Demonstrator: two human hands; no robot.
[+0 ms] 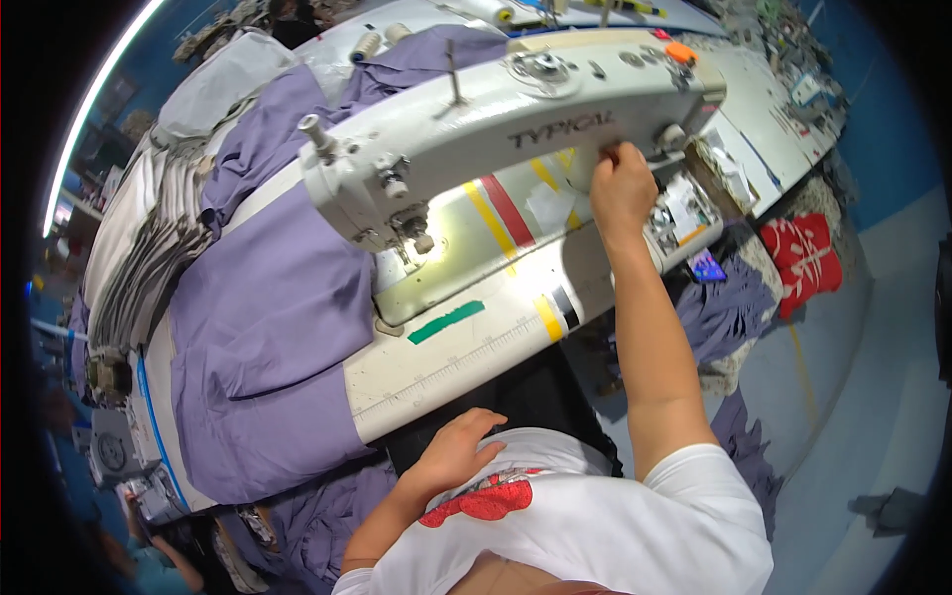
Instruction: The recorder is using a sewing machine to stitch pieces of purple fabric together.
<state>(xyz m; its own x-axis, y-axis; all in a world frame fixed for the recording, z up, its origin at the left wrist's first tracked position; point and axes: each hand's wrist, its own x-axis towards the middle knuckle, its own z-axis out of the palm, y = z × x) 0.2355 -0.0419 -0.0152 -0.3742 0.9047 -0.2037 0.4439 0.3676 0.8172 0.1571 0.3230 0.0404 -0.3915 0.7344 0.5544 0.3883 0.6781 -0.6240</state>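
A white industrial sewing machine (436, 129) stands across the table, its lamp lighting the needle area. My right hand (623, 193) reaches up to the right end of the machine's arm. Its fingers are closed against the underside there, and whatever they grip is hidden. My left hand (461, 451) rests by my white shirt at the near table edge, fingers stretched out and holding nothing. Purple fabric (268, 347) is spread over the table left of the needle and hangs over the near edge.
A stack of grey-white fabric pieces (149, 248) lies at the left. Thread cones (367, 47) stand at the back. Purple scraps (729, 307) and a red patterned cloth (801, 258) are at the right, near a lit phone (706, 266). Another person (149, 555) is at the lower left.
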